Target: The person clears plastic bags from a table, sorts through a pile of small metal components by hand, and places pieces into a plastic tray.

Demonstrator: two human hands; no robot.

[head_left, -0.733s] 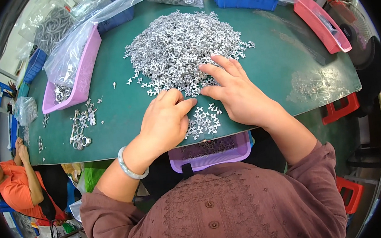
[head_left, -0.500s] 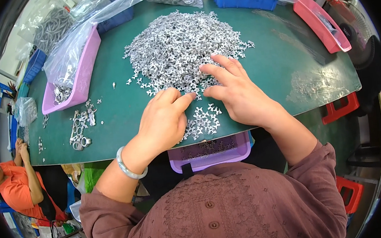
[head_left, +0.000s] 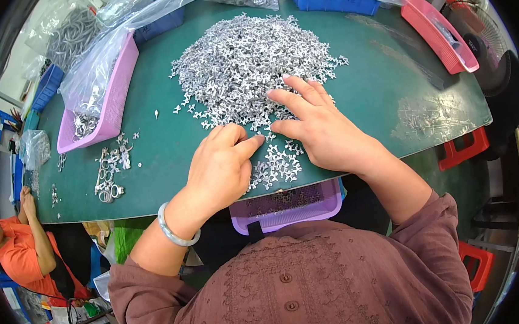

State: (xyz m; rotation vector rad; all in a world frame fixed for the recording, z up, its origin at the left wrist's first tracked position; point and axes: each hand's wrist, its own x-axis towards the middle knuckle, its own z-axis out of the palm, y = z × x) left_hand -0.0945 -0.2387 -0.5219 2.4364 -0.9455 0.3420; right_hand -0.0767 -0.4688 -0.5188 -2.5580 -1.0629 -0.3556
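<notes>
A wide heap of small silver metal pieces (head_left: 245, 59), each with several short arms, covers the middle of the green table. My right hand (head_left: 321, 127) lies at the heap's near right side, open, its fingers spread over the pieces and the thumb pointing left. Just left of it, at the heap's near edge, my left hand (head_left: 220, 165) is closed with its fingers curled under; anything inside is hidden. Its thumb points toward my right thumb. Between my hands and the table's front edge lies a smaller group of the same pieces (head_left: 278, 165).
Below the table edge is a purple tray (head_left: 330, 208) holding dark-looking small pieces. A pink bin (head_left: 117, 100) with a plastic bag stands left, near loose rings (head_left: 111, 192). Blue bins (head_left: 332, 1) and a red bin (head_left: 429, 33) line the far side. A person in orange (head_left: 20, 254) sits left.
My right hand has shifted slightly left, its thumb drawing nearer the left hand. My left hand has moved slightly down and left. The heap looks much the same.
</notes>
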